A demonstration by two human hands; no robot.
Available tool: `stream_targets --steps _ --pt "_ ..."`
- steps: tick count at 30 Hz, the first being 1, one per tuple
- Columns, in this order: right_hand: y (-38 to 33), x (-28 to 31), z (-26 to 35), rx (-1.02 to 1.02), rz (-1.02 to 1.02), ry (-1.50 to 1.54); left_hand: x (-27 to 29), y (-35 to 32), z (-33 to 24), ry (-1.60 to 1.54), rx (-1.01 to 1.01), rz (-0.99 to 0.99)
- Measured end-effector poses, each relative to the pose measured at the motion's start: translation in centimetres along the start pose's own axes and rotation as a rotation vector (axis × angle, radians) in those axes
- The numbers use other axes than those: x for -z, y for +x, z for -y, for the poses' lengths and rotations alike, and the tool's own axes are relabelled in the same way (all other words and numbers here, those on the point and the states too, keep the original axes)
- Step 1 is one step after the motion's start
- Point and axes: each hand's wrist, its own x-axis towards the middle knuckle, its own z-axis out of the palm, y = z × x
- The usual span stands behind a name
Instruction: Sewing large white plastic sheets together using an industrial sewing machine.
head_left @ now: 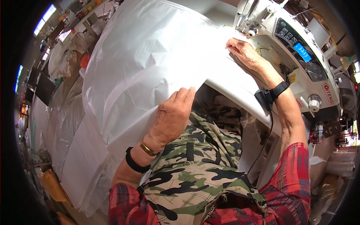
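A large sheet of shiny white plastic-like material (138,56) spreads over the sewing machine's bed and hangs down at the left, creased, with loose threads lying on it. My left hand (172,116) grips its near edge, fingers on top and the thumb hidden beneath. Close to the needle area of a white sewing machine (258,22), my right hand (243,52) has its fingers curled together at the sheet; the fingertips are partly hidden. Strong glare washes out the sheet between my hands. The needle itself is hard to make out.
The machine's control panel (302,48) has a lit blue screen, with a dial (314,103) below it. A black cable (265,144) hangs from my right wrist strap. Clear plastic wrapping (69,108) is heaped at the left. My lap, under a camouflage apron (187,176), lies below the bed's edge.
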Motion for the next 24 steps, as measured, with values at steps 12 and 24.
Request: stream_targets --steps 12,24 --pt "-1.4 -0.8 0.8 0.416 -0.247 -0.331 -3.3 0.1 2.0 -0.008 0.049 -0.165" --pt "-2.1 -0.3 0.0 0.521 -0.173 -0.399 -2.9 1.2 2.6 -0.173 0.121 -0.298"
